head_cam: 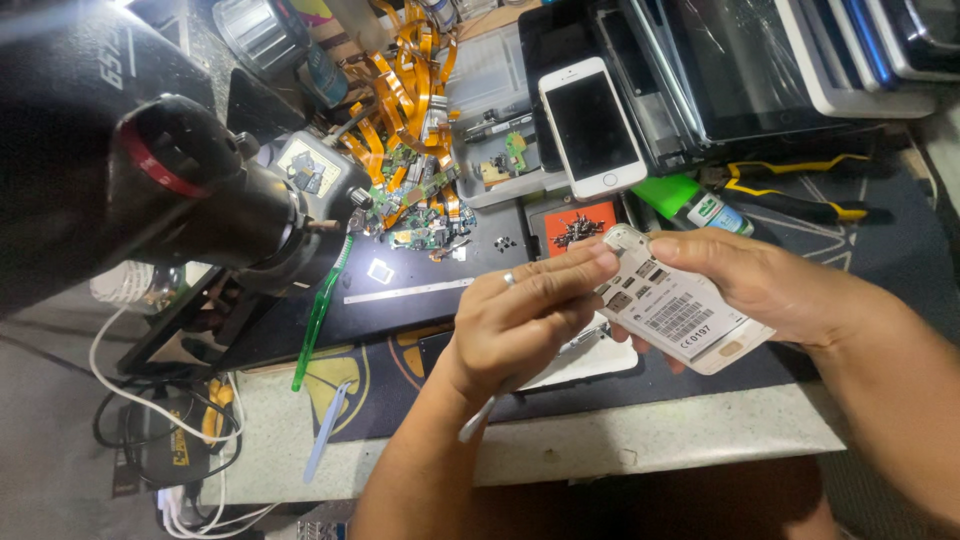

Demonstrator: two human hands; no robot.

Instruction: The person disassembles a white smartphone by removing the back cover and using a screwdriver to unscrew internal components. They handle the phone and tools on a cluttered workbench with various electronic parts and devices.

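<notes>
My right hand [770, 285] holds a white phone [680, 315] with its back cover off, label and card slots facing up, tilted over the bench edge. My left hand [525, 315] is closed around a thin light-coloured tool [478, 418], whose lower end sticks out below the palm. The fingertips of that hand, one with a ring, rest at the phone's upper left corner. The tool's working tip is hidden behind my fingers.
A black microscope [150, 170] looms at left. A green toothbrush [320, 310] and a pale blue pry tool [325, 430] lie on the dark mat. Behind are orange flex cables [405, 100], a white phone face up [592, 128], a green bottle [690, 205], yellow-handled pliers [790, 185] and stacked tablets [760, 60].
</notes>
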